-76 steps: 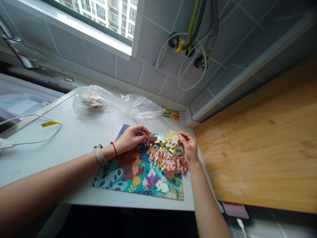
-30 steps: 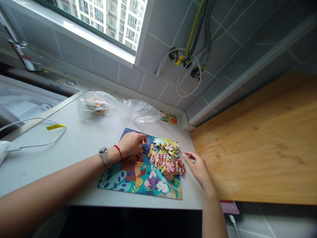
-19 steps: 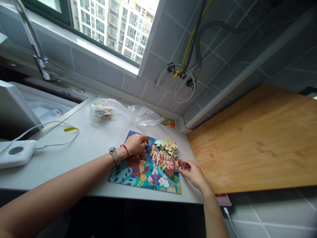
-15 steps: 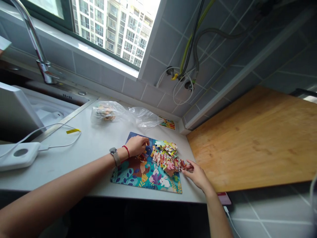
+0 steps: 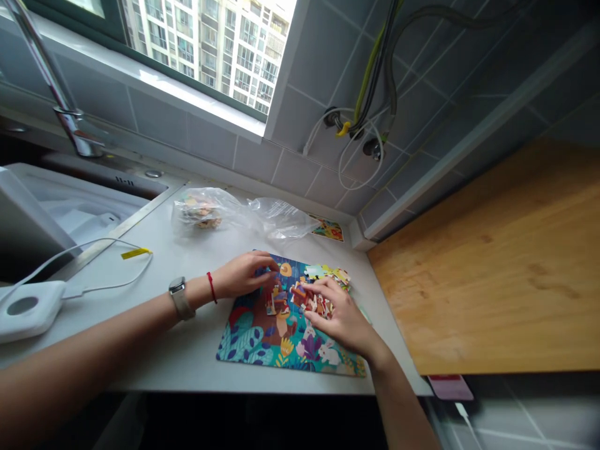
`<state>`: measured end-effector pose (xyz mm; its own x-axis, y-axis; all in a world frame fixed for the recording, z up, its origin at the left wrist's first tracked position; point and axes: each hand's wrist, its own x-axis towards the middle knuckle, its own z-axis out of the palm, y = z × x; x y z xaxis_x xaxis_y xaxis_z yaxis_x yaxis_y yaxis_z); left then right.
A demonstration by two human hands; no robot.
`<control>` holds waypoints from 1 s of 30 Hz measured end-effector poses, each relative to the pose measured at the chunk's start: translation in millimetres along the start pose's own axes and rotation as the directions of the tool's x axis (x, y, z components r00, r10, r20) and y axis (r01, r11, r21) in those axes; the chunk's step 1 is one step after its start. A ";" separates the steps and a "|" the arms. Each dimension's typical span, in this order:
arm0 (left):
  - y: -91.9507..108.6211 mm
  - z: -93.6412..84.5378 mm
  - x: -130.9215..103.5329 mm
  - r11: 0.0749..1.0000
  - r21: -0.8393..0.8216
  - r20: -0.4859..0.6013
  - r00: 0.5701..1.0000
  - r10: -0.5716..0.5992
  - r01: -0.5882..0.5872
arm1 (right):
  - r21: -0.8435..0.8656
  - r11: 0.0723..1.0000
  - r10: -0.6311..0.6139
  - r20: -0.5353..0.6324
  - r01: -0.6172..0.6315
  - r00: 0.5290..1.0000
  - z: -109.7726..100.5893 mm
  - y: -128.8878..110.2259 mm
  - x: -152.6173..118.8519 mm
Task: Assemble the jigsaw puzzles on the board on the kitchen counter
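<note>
A colourful puzzle board [image 5: 262, 353] with rabbits and plants lies on the counter. My left hand [image 5: 246, 274] rests over its upper left part, fingers loosely bent and apart, with nothing visible in them. Below those fingertips is a small group of puzzle pieces [image 5: 277, 301] on the board. My right hand [image 5: 341, 315] reaches in from the right, thumb and fingers spread around a heap of reddish puzzle pieces [image 5: 317, 305]; its palm hides part of the heap. Yellow-green puzzle pieces [image 5: 328, 272] lie just behind that hand.
Behind the board are a clear plastic bag [image 5: 206, 206] with more pieces inside and a small picture card [image 5: 330, 229]. A white charger [image 5: 32, 306] with a cable lies left, near the sink [image 5: 126, 203]. A wooden board [image 5: 492, 281] borders the counter's right side.
My right hand has moved left, from the pile's right end to over the reddish pieces. My left hand has drawn back slightly left and its fingers have loosened. The view has shifted a little.
</note>
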<state>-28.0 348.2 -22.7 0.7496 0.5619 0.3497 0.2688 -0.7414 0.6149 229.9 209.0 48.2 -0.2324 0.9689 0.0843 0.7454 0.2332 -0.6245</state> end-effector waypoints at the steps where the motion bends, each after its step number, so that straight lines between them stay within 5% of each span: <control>1: -3.4 1.5 -1.4 1.000 -0.002 -0.032 0.999 0.011 -0.011 | -0.026 0.999 -0.039 0.032 0.039 0.999 6.2 0.4 14.2; 7: -3.5 5.4 -9.1 0.992 0.123 0.004 1.000 0.026 -0.026 | -0.097 0.981 -0.155 0.126 0.167 0.980 23.4 28.2 62.6; 15: 12.1 7.9 -14.9 0.984 0.177 0.074 0.997 0.006 -0.019 | -0.248 0.947 -0.202 0.035 0.205 0.979 23.8 40.9 46.2; 30: 4.0 8.3 -18.0 0.992 0.123 0.146 0.989 -0.020 0.002 | -0.164 0.956 -0.254 -0.048 0.244 0.966 30.0 47.4 53.3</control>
<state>-35.4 332.0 -32.3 0.8242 0.5173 0.2303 0.3429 -0.7797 0.5239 234.1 269.3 -0.2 -0.3842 0.8806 0.2774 0.7585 0.4724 -0.4488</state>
